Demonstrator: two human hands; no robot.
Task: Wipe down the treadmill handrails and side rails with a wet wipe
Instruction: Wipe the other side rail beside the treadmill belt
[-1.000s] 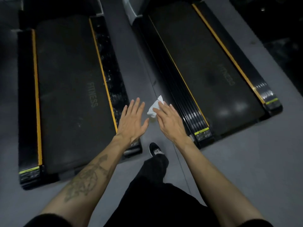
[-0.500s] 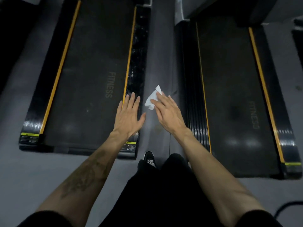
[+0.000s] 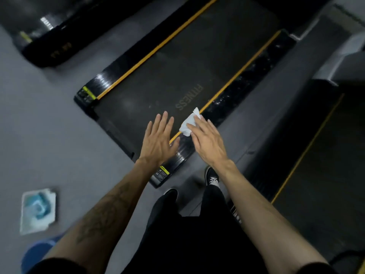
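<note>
Beneath both hands lay a treadmill [image 3: 177, 80], set diagonally on the grey floor [image 3: 59, 135]. The left hand [image 3: 158, 141] was extended palm down with fingers straight and slightly spread, holding nothing; it hovered over the rear end of the belt [image 3: 158, 91], and whether it touched the belt could not be determined. The right hand [image 3: 209, 141] was just to the right of the left hand, palm down, and held a white wipe [image 3: 188, 123]. The wipe projected crumpled from under the index side of that hand, over the yellow stripe at the inner edge of the right side rail [image 3: 243, 86]. The exact grip on the wipe was hidden by the back of the hand; contact between wipe and rail could not be confirmed. The rail ran away from the right hand's fingertips toward the upper right, with a glossy, speckled surface. The word FITNESS was printed on the belt ahead of the left hand's fingers.

Below the right wrist stood a black shoe [image 3: 212, 177] on the floor beside the rail's end cap. Well to the lower left of the left hand, a pale blue pack [image 3: 37, 210] lay on the floor. A second treadmill [image 3: 316, 165] lay to the right of the right forearm.
</note>
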